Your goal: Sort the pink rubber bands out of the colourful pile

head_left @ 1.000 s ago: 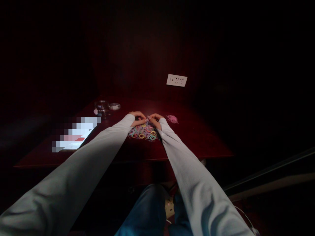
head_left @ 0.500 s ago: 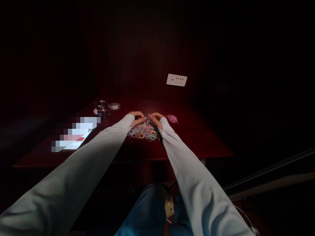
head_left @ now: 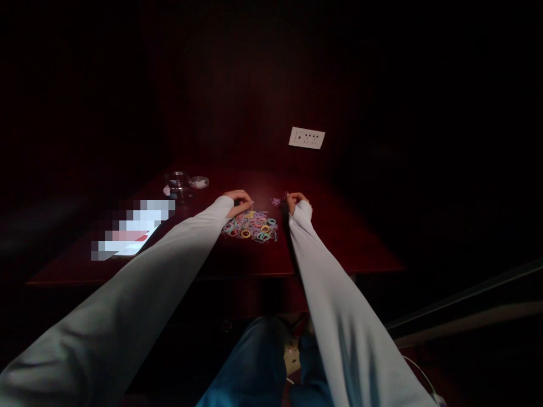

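A pile of small multicoloured bands (head_left: pixel 254 227) lies on the dark red table (head_left: pixel 254 261) near its front. At the back left of this pile is my left hand (head_left: pixel 240 202), its fingers closed together; whatever they hold is too small to make out. My right hand (head_left: pixel 297 202) is over the small pink pile (head_left: pixel 276 202), with thumb and fingers pinched and a bit of pink at their tips. That hand hides most of the pink pile.
On the left lies a lit phone (head_left: pixel 142 234), partly pixelated. Behind it stand a clear jar (head_left: pixel 178 183) and a round clear lid (head_left: pixel 199 182) with something pale in it. A white socket plate (head_left: pixel 306 138) is on the back wall.
My right hand has moved right, from the multicoloured pile to the pink pile, and now covers much of it. My left hand has stayed nearly in place.
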{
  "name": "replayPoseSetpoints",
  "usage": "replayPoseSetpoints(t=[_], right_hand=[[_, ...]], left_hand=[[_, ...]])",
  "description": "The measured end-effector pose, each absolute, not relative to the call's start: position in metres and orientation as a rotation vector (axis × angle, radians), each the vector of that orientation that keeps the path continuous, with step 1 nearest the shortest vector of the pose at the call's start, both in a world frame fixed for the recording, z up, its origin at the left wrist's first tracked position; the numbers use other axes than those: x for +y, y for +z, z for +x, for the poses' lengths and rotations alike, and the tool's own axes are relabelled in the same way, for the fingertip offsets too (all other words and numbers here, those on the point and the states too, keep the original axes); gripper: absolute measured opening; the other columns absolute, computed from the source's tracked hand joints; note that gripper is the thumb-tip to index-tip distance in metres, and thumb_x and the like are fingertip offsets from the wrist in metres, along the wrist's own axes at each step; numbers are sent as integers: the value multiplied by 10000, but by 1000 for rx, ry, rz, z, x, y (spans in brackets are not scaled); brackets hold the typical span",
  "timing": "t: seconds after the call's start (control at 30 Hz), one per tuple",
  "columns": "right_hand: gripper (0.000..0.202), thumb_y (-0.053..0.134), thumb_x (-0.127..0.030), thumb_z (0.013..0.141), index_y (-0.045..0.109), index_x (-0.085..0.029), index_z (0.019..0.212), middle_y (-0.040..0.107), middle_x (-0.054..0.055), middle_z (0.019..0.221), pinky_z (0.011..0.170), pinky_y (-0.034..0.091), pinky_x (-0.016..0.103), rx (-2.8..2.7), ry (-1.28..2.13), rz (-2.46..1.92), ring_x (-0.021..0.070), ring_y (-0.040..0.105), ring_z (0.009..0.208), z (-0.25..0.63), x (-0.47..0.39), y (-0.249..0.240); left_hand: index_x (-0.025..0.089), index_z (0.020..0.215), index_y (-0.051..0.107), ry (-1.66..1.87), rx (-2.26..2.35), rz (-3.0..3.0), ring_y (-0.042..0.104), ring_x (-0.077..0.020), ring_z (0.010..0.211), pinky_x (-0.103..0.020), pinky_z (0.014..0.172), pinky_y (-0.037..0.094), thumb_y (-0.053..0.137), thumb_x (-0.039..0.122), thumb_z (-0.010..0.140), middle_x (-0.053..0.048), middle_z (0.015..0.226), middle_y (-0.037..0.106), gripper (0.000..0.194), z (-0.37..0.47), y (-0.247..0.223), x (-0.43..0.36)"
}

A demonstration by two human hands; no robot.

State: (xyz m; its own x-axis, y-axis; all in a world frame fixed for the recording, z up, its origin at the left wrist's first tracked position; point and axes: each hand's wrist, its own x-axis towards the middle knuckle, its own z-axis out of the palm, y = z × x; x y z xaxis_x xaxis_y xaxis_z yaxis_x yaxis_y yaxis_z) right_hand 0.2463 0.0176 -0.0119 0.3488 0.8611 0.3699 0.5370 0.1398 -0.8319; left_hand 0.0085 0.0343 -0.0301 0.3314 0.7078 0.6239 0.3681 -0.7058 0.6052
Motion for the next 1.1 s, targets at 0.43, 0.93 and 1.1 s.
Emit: replayPoseSetpoints(t=[0.43,0.93,1.1], right_hand=[[313,529,-413,999,782,-230,1003,754,75,1016,957,292,389,-1666,9,-1893,260,534,1066,244,18,-7],[512,336,-453,972,800,-252,893,793,51,962,1020,306,404,-1192,299,-1694,250,588,1047,254,12,-5],[425,426,-465,992,796,-258,1021,753,60,1062,969,295,393,-1327,234,-1888,260,511,1088,250,11,-2]], left_hand=[[179,746,752,1180,987,2257,635,-158,733,-271,716,497,633,395,898,-49,843,732,290,3,-7,13],[188,681,724,1277,1025,2239,583,-154,657,-280,672,469,624,405,851,-38,752,703,293,6,-26,32],[191,673,711,1272,1051,2245,603,-166,683,-285,674,461,616,440,826,-45,754,707,308,5,-27,33]])
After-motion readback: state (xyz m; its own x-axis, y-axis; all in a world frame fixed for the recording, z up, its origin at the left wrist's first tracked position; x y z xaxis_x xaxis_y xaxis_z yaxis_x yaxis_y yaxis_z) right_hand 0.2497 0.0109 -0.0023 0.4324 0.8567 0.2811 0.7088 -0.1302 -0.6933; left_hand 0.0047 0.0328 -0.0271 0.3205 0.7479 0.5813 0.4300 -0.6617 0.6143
